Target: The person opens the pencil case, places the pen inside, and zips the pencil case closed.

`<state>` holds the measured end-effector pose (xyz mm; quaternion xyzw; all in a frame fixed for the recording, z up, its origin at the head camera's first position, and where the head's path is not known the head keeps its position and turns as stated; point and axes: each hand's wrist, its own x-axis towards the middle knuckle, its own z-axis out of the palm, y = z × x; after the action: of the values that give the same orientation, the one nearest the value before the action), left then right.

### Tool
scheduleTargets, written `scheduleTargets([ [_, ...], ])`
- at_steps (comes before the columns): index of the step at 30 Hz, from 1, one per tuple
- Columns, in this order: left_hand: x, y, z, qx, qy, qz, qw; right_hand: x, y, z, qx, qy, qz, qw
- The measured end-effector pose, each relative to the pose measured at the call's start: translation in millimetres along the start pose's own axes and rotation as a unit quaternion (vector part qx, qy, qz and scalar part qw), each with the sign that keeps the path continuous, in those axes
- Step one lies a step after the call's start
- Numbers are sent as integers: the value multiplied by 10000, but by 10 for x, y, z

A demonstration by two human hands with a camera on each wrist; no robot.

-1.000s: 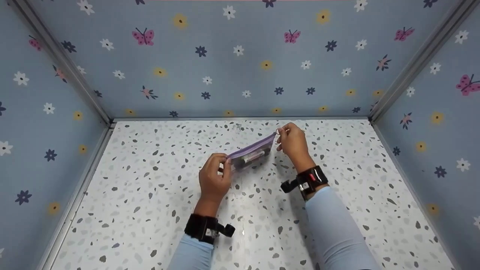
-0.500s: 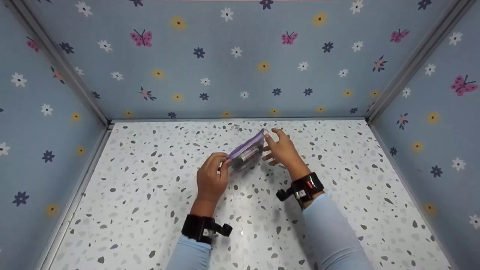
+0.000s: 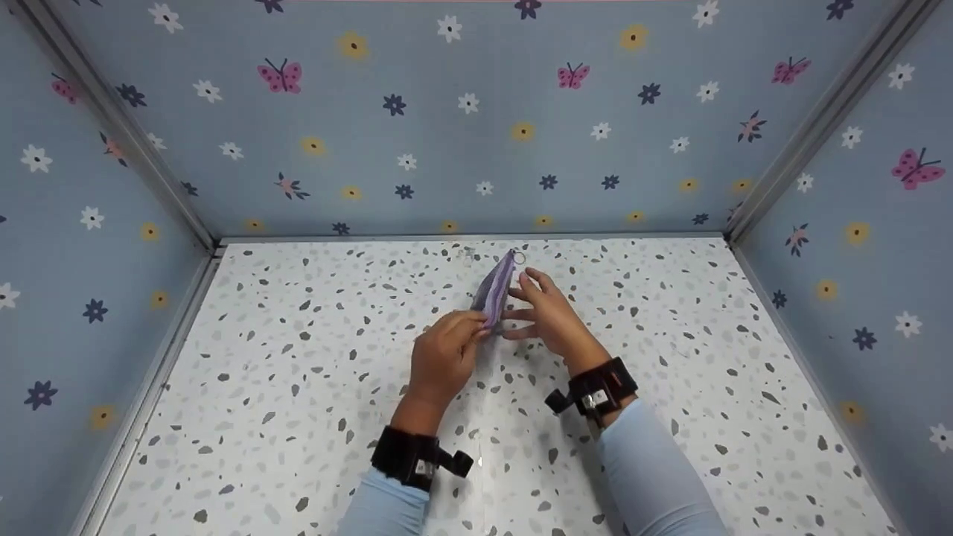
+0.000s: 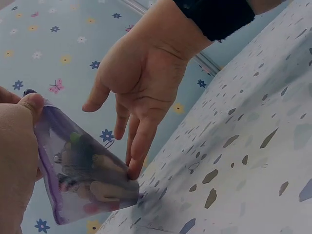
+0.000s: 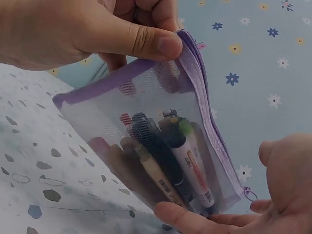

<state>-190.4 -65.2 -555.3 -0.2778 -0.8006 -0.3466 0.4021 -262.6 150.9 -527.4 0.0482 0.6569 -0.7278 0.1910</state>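
Note:
A see-through mesh zip pouch (image 3: 497, 286) with purple edging is held up over the table, tilted, with several pens and markers (image 5: 187, 161) inside it. My left hand (image 3: 444, 357) pinches one top corner of the pouch between thumb and fingers. At the other end of the zip hangs a ring pull (image 5: 250, 195). My right hand (image 3: 551, 316) is beside the pouch with its fingers spread. In the right wrist view its fingertips touch the pouch's lower side, below the pens. The zip looks shut along its length.
A white speckled tabletop (image 3: 298, 417) lies beneath both hands. Blue panels (image 3: 447, 134) printed with flowers and butterflies stand at the back and on both sides. Each wrist wears a black strap (image 3: 604, 387) with a camera.
The pouch has turned from lying crosswise to pointing away from me. My right hand has let go of the ring end, and its fingers have spread and moved left beside the pouch.

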Motion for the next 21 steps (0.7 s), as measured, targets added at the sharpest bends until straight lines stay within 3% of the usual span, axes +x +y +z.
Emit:
scheduleTargets([
  [6, -16, 94, 93, 149, -529, 252, 9982, 75, 97, -29, 203, 115, 178, 9996],
  [13, -84, 193, 220, 438, -1335, 462, 9890, 101, 199, -105, -698, 194, 234, 9971],
  [16, -108, 209, 249, 557, -1717, 435, 9826, 135, 259, -146, -1000, 215, 146, 9946],
  [21, -123, 211, 258, 476, -2309, 143, 9717, 163, 331, -179, -1414, 133, 126, 9898],
])
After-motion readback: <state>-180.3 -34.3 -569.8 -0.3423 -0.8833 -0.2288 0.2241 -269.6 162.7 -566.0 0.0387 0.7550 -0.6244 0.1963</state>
